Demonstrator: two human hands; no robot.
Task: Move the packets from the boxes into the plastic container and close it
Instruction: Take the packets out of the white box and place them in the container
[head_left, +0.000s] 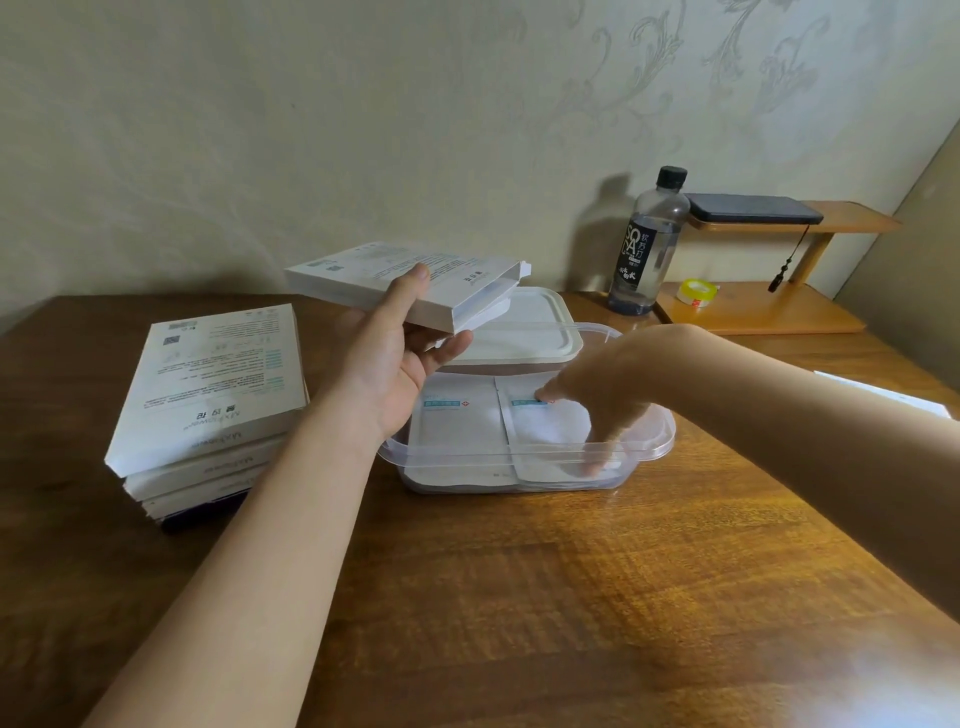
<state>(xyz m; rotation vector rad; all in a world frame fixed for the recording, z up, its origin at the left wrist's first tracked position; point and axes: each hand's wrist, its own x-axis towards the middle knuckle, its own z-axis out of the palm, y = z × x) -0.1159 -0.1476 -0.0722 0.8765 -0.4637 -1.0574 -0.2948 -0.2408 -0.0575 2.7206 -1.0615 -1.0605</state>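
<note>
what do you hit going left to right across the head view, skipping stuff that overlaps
stack of boxes → left hand → right hand → tape

Showed white box (395, 283) at eleven o'clock, white black-and-teal-printed boxes (208, 395) at nine, teal-labelled white packets (457, 431) in clear container (660, 441), black-labelled bottle (647, 249) and yellow tape (697, 292) at two, swirl-patterned cream wallpaper (623, 78), brown woodgrain table (519, 597).
</note>
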